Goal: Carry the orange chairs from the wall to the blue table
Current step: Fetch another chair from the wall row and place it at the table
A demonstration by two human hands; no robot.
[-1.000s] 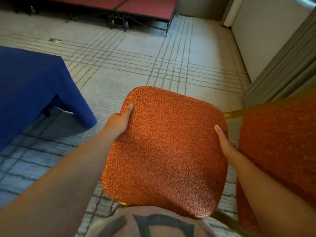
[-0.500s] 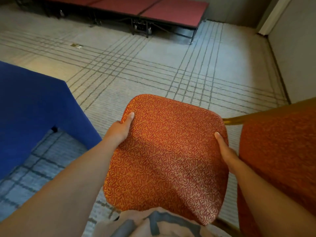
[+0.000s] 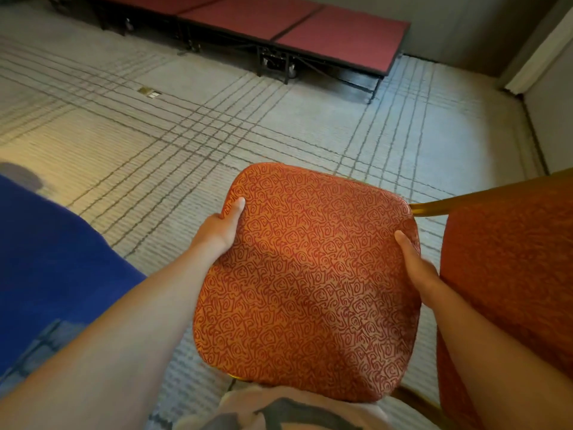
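Observation:
I hold an orange chair [image 3: 310, 280] with a swirl-patterned seat in front of my body, seat facing up at me. My left hand [image 3: 221, 228] grips the seat's left edge and my right hand [image 3: 414, 265] grips its right edge. The chair's padded orange back [image 3: 511, 274] with a gold frame rises at the right. The blue table [image 3: 52, 262], covered by a blue cloth, is at the lower left, close beside my left arm. The chair's legs are hidden under the seat.
Striped grey carpet [image 3: 279, 119] stretches ahead. A low stage platform with red tops [image 3: 310, 35] runs along the far wall. A small floor outlet [image 3: 148, 92] sits in the carpet at the left. A wall corner [image 3: 533, 66] stands at the far right.
The view has swung to the left: the blue table has slid lower and further left in view, the stage has shifted right, and the wall at the right has left the view. Both hands keep their grip.

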